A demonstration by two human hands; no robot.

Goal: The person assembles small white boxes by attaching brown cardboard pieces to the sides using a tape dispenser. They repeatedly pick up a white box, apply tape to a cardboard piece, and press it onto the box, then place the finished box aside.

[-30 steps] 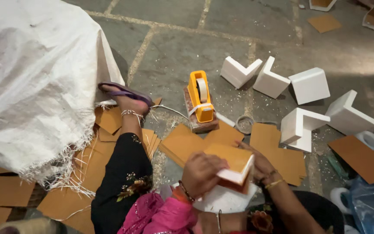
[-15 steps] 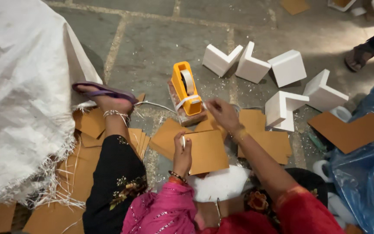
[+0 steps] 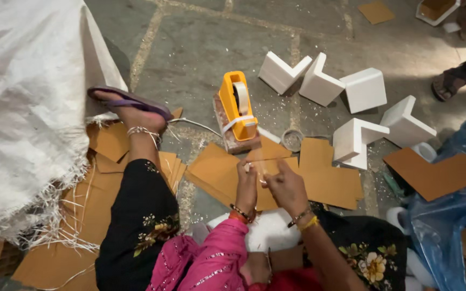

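My left hand (image 3: 246,186) and my right hand (image 3: 287,186) are close together over my lap, fingers pinched on a thin strip of clear tape (image 3: 269,160) stretched between them. Just beyond the hands stands an orange tape dispenser (image 3: 238,110) on a block, with a white roll in it. Under my wrists, in my lap, lies a white foam piece (image 3: 268,231). Flat brown cardboard cutouts (image 3: 330,172) lie on the floor under and around the hands.
Several white L-shaped foam corners (image 3: 319,83) lie beyond the dispenser. A big white woven sack (image 3: 28,108) fills the left, my sandalled foot (image 3: 130,108) beside it. Blue plastic sheeting (image 3: 449,226) is at right, another person's foot (image 3: 451,81) at far right. A small empty roll core (image 3: 292,139) lies near the dispenser.
The cardboard-covered foam piece I held up has dropped to my lap. My right hand reached to the dispenser and came back; both hands now hold a tape strip between them.
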